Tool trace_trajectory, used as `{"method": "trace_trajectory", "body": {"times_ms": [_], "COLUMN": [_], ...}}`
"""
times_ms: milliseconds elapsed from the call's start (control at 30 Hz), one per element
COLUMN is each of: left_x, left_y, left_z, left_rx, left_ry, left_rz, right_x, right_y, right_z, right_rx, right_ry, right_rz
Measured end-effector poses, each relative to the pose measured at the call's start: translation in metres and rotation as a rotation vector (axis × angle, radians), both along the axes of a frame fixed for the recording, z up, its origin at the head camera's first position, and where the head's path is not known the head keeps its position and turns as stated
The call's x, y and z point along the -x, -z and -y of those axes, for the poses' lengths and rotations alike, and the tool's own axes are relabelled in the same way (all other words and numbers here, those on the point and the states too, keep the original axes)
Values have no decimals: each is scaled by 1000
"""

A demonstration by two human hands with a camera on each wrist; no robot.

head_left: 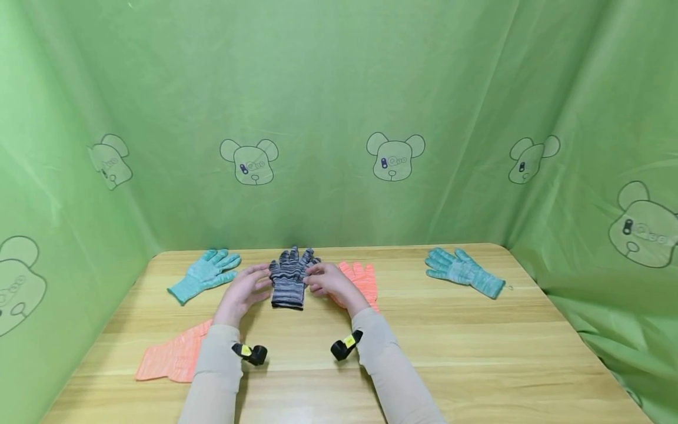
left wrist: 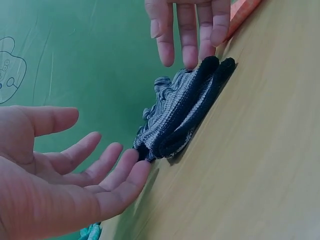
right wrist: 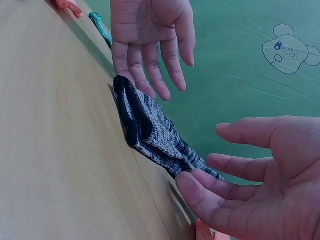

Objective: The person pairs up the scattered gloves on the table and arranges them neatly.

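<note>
A black-and-grey striped knit glove (head_left: 288, 280) lies at the back middle of the table, fingers pointing to the green backdrop. Its dark cuff edge (right wrist: 131, 107) shows in layers in both wrist views. On its left side is my left hand (head_left: 245, 290), fingers spread and slightly bent, fingertips (left wrist: 142, 165) right at the glove's edge. My right hand (head_left: 335, 281) faces it from the other side, with its fingertips (right wrist: 187, 180) close against the glove. Neither hand has its fingers curled round it. An orange glove (head_left: 362, 282) lies partly hidden behind the right hand.
A teal glove (head_left: 203, 275) lies at the back left, and another teal glove (head_left: 465, 272) at the back right. A second orange glove (head_left: 177, 354) is partly covered by the left forearm. Green cloth (head_left: 328, 88) walls the wooden table (head_left: 477, 353) at the back and sides.
</note>
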State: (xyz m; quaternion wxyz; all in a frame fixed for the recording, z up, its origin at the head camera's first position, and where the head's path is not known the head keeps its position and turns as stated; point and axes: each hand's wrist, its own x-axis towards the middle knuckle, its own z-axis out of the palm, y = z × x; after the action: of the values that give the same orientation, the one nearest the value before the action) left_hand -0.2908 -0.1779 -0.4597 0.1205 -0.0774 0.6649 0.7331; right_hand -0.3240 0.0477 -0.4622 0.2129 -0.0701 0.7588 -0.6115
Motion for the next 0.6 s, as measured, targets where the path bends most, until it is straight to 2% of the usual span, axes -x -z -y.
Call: {"method": "trace_trajectory", "body": {"times_ms": [200,500,600], "left_x": [-1,0,0], "left_y": [2,7,8], "left_z": [-1,-1,-1], "left_rx": [69,62,57], "left_ry": [44,97,95], "left_rz": [10,-31,-34], "right_x": [0,-4,-5], "right_y": [2,2,2], "right_z": [1,5,5], "right_rx": [-53,-135,-142], "right_ry": [-36,-107,-131], "right_rz": [-15,-38,-41]}}
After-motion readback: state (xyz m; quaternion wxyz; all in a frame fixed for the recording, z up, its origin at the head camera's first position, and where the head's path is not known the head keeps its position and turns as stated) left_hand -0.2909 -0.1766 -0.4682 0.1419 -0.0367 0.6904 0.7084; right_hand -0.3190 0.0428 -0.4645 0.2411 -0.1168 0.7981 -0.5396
